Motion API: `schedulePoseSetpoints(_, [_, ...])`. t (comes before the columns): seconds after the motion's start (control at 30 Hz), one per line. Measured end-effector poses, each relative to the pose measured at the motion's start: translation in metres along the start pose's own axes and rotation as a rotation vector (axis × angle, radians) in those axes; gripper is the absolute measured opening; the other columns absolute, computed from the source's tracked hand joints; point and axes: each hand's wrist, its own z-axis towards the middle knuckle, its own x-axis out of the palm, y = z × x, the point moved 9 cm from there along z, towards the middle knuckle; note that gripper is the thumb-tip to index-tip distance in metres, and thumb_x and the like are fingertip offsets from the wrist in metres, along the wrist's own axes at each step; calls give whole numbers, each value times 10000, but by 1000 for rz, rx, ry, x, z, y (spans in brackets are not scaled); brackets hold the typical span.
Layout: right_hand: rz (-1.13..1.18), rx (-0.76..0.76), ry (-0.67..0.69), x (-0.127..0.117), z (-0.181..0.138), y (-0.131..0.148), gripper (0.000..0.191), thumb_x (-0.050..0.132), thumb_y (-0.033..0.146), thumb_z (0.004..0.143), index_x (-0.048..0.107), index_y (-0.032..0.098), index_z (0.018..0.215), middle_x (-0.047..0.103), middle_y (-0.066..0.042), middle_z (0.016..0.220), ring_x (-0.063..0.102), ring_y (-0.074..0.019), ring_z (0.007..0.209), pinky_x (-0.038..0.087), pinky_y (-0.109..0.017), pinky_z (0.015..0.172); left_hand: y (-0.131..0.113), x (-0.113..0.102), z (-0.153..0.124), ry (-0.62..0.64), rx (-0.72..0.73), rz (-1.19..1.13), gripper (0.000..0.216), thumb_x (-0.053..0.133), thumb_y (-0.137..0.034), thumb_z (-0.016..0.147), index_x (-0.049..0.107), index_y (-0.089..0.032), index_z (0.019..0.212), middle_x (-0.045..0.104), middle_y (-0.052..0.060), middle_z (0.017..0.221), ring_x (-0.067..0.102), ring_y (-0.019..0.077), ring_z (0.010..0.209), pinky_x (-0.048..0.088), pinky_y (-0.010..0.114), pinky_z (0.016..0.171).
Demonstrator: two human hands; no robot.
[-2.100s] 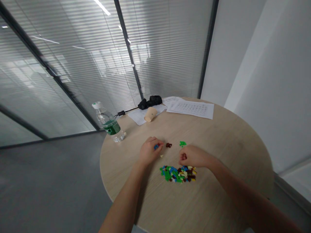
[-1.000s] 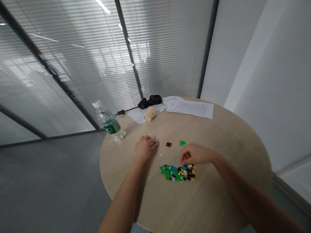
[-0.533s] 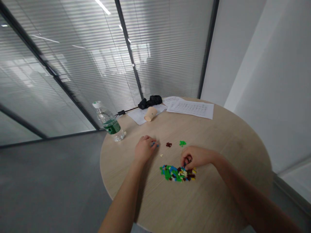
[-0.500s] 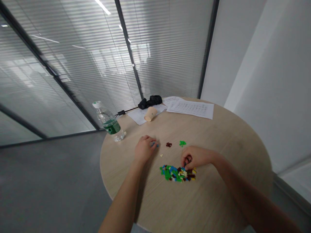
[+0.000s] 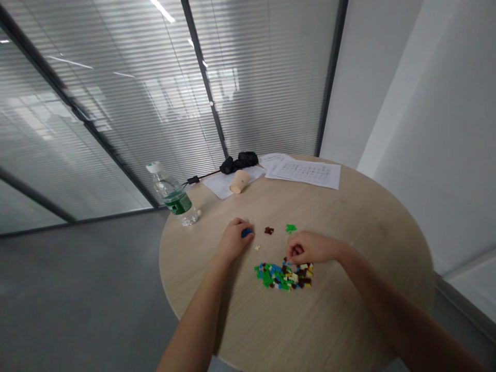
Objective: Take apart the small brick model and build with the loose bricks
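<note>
A pile of small coloured bricks (image 5: 284, 275), green, blue, brown and cream, lies on the round wooden table (image 5: 349, 222). My left hand (image 5: 234, 239) rests on the table, fingers curled round a small blue piece (image 5: 246, 233). My right hand (image 5: 310, 247) hovers at the pile's far edge, thumb and forefinger pinched together on a tiny piece that I cannot name. A brown brick cluster (image 5: 268, 230), a green brick cluster (image 5: 291, 228) and one cream brick (image 5: 257, 248) lie apart beyond the pile.
A water bottle (image 5: 171, 195) with a green label stands at the table's left edge. A tipped paper cup (image 5: 239, 181), printed sheets (image 5: 306, 172), and a black bundle with a cable (image 5: 238, 161) lie at the back. Glass walls with blinds rise behind.
My right hand dipped into the pile's far edge, then drew back slightly with its fingers pinched. My left hand shifted a little right, and the blue piece now shows more plainly in it.
</note>
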Motion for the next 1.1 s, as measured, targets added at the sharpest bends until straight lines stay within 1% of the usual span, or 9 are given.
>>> schedulePoseSetpoints(0.13, [34, 4, -3, 0, 0, 1, 118, 601, 161, 694, 703, 125, 743, 626, -23, 657, 498, -105, 560, 345, -198, 491, -3, 0, 0, -44, 22, 3, 199, 593, -198, 763, 701, -176, 928, 598, 64, 924, 582, 183, 856, 466, 294, 818])
schedulePoseSetpoints(0.23, [52, 12, -34, -3, 1, 2, 113, 593, 163, 697, 696, 128, 726, 640, -28, 671, 515, -112, 569, 349, -203, 495, -10, -8, -1, -126, 63, 5, 194, 569, -215, 791, 695, -171, 932, 600, 66, 905, 577, 184, 849, 467, 304, 799])
schedulePoseSetpoints(0.37, [177, 43, -142, -12, 2, 0, 139, 579, 218, 727, 684, 128, 745, 639, -27, 660, 523, -117, 567, 366, -218, 514, -43, -24, -8, -245, 269, -96, 166, 584, -265, 816, 686, -179, 913, 605, 68, 882, 566, 182, 850, 468, 312, 769])
schedulePoseSetpoints(0.5, [379, 19, -274, -21, 5, -3, 194, 613, 321, 728, 668, 136, 746, 647, -25, 691, 548, -129, 619, 396, -247, 592, -86, -24, -21, -203, 530, -266, 220, 672, -359, 762, 673, -168, 872, 633, 71, 827, 578, 175, 808, 477, 299, 723])
schedulePoseSetpoints(0.63, [633, 18, -297, -15, 13, -8, 288, 686, 408, 660, 657, 139, 758, 660, -31, 723, 564, -135, 646, 408, -264, 626, -101, -14, -24, -155, 579, -313, 199, 661, -364, 778, 671, -175, 838, 661, 60, 782, 586, 168, 781, 472, 295, 715])
schedulePoseSetpoints(0.77, [741, 21, -364, -15, 16, -11, 324, 714, 437, 627, 648, 140, 737, 632, -15, 666, 546, -124, 626, 410, -259, 617, -97, -15, -21, -175, 535, -342, 195, 614, -357, 821, 681, -174, 819, 672, 61, 759, 593, 158, 745, 471, 282, 688])
schedulePoseSetpoints(0.9, [686, 48, -435, -21, 12, -12, 286, 679, 399, 673, 659, 138, 789, 640, -21, 697, 554, -122, 640, 429, -257, 635, -84, -21, -14, -167, 407, -366, 183, 611, -340, 824, 691, -180, 785, 679, 53, 761, 601, 148, 734, 470, 264, 684])
schedulePoseSetpoints(1.0, [503, 63, -423, -23, 8, -9, 204, 632, 310, 723, 667, 137, 825, 669, -46, 771, 585, -135, 698, 445, -261, 675, -52, -22, -5, -152, 178, -308, 153, 616, -303, 808, 691, -174, 778, 687, 46, 781, 601, 146, 725, 464, 256, 676])
schedulePoseSetpoints(1.1, [219, 99, -347, -18, 7, -6, 148, 617, 224, 725, 681, 138, 827, 675, -50, 747, 583, -139, 661, 439, -246, 616, -10, -22, 0, -156, -70, -158, 152, 609, -298, 782, 691, -172, 760, 685, 36, 738, 587, 152, 670, 449, 258, 626])
